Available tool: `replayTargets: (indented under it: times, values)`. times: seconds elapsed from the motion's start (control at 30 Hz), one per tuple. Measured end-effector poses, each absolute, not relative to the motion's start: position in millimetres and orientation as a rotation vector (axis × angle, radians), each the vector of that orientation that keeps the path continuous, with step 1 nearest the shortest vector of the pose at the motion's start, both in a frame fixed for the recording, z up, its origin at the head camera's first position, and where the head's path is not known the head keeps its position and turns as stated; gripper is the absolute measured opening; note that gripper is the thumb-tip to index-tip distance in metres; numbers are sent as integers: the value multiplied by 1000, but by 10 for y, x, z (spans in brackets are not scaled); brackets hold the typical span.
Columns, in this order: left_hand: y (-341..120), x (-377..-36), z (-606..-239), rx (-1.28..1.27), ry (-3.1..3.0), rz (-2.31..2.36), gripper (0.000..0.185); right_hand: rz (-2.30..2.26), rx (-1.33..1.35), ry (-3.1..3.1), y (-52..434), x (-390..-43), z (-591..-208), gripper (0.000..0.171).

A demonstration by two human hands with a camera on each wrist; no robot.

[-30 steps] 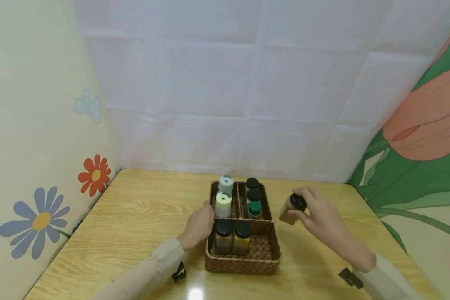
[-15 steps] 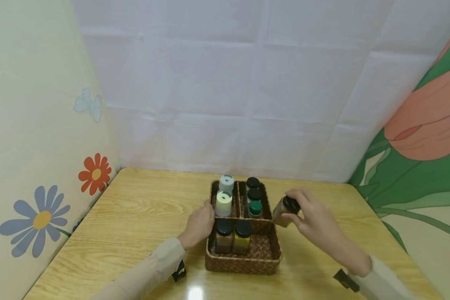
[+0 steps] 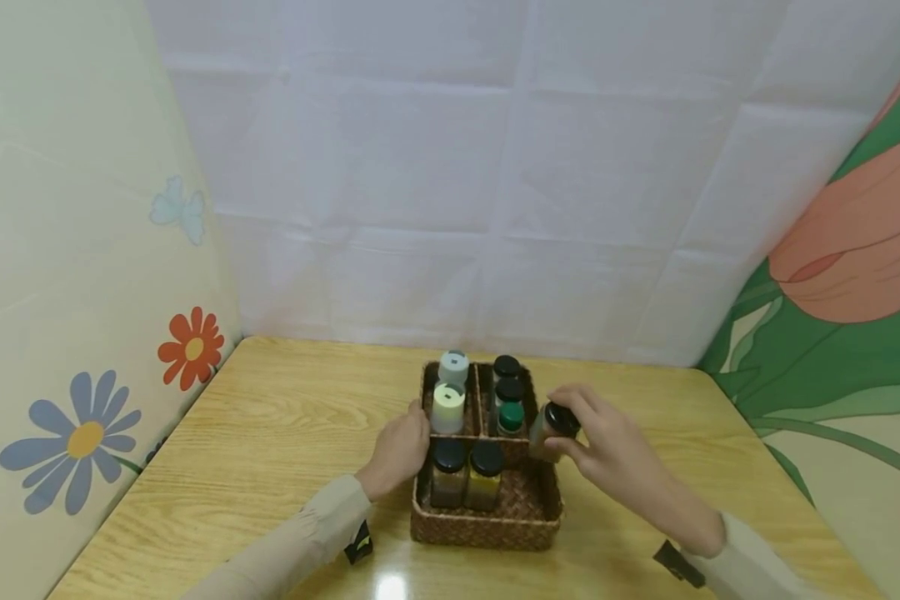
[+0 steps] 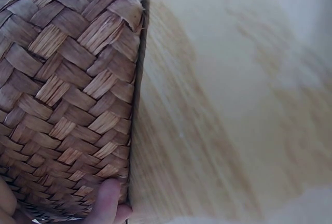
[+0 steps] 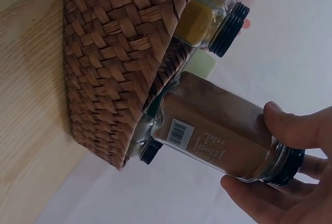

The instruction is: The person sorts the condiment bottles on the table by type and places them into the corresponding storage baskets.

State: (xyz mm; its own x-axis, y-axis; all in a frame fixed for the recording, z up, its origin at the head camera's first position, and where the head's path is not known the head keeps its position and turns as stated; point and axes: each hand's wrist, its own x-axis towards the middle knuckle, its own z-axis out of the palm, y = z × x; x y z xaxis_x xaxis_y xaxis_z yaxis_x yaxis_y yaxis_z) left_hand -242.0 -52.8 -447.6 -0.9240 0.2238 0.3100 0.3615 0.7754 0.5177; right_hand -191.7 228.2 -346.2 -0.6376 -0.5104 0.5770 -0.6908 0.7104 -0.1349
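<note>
My right hand [image 3: 607, 446] pinches a glass spice jar [image 5: 212, 125] near its black lid, with brown powder and a barcode label showing in the right wrist view. The jar is tilted and overlaps the right rim of a woven basket [image 3: 487, 533] in the head view. My left hand [image 3: 396, 450] touches the basket's left side; in the left wrist view its fingertips [image 4: 106, 203] lie against the weave. Two black-lidded jars [image 3: 448, 475] stand in the front compartment, one holding yellow powder [image 5: 194, 22]. Bare woven floor shows to their right.
The basket's back left section holds two white-bodied bottles [image 3: 448, 408]. In the back right section stand two black-lidded jars and a green-capped one [image 3: 512, 415]. All rest on a wooden table [image 3: 292, 417] with a white cloth [image 3: 390, 167] behind it.
My right hand has carried the spice jar leftward, from beside the basket to its right rim. The left hand and the basket have stayed in place.
</note>
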Motion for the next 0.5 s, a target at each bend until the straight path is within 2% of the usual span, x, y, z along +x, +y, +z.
replayTargets:
  times: [0.23, 0.5]
  values:
    - [-529, -2419, -4486, -468, -2713, -857, 29, 478, 947, -2405, 2200, -1865, -3471, 58]
    - [-529, -2419, -4482, -452, -2729, -878, 33, 484, 967, -2418, 2118, -1824, -3480, 58]
